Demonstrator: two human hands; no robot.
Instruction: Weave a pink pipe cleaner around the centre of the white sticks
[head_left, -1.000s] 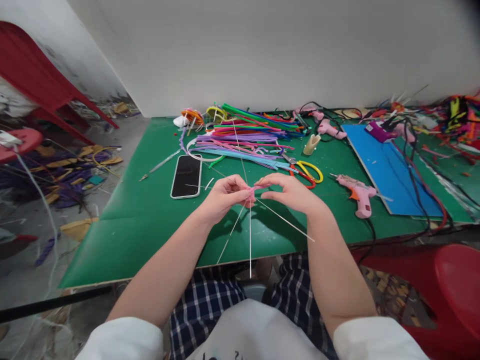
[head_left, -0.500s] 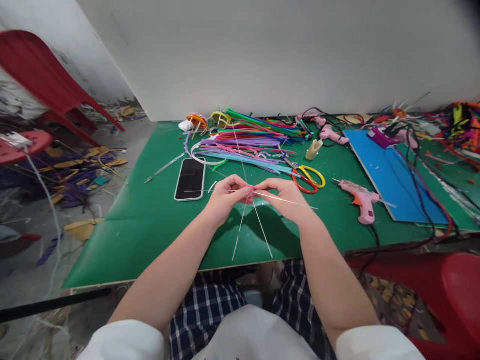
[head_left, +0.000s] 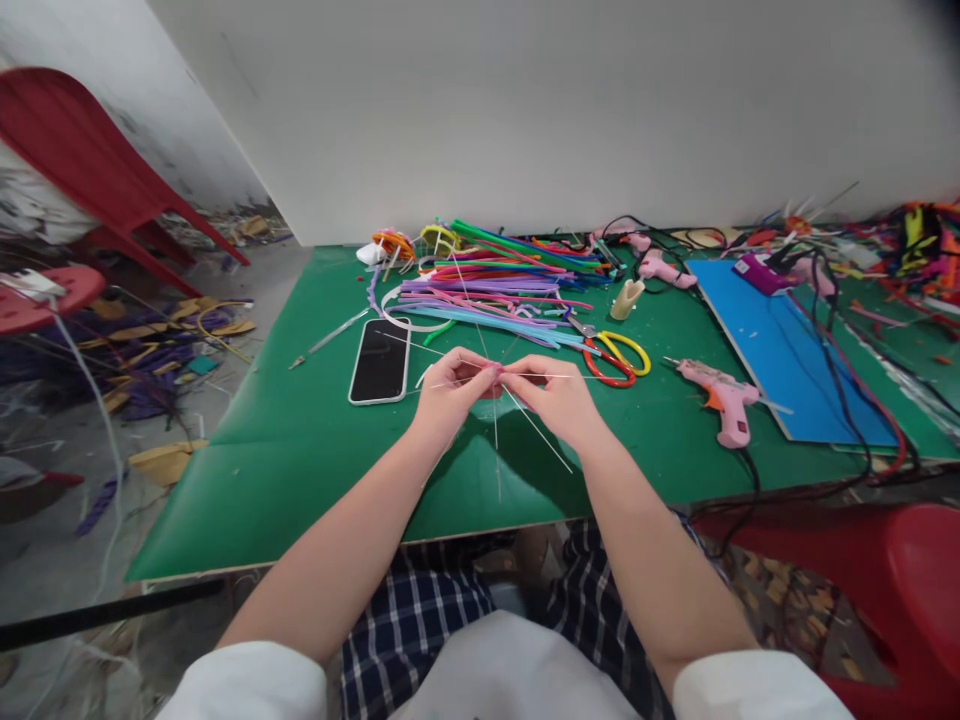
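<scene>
My left hand (head_left: 457, 386) and my right hand (head_left: 551, 392) meet above the green tabletop, thumbs and fingertips pinched together. Between them they hold the small pink centre of a bundle of thin wires (head_left: 540, 432). The wires spread out from that centre like spokes, several pointing toward me and others away or sideways. My fingers hide most of the pink middle, so how it is joined cannot be seen. To the left of my left hand lies a phone (head_left: 380, 362), its screen dark. Scissors (head_left: 618, 362) with red and yellow handles rest beyond my right hand.
A pile of coloured pipe cleaners (head_left: 495, 290) lies along the back of the green table (head_left: 300, 480). To the right are a pink glue gun (head_left: 721, 395) with its cord, a blue board (head_left: 787, 350) and tangled cables. A red chair (head_left: 97, 150) stands at the left.
The wire spokes have turned between my fingers and now point in different directions. Both hands have shifted very slightly left, still pinching the pink centre.
</scene>
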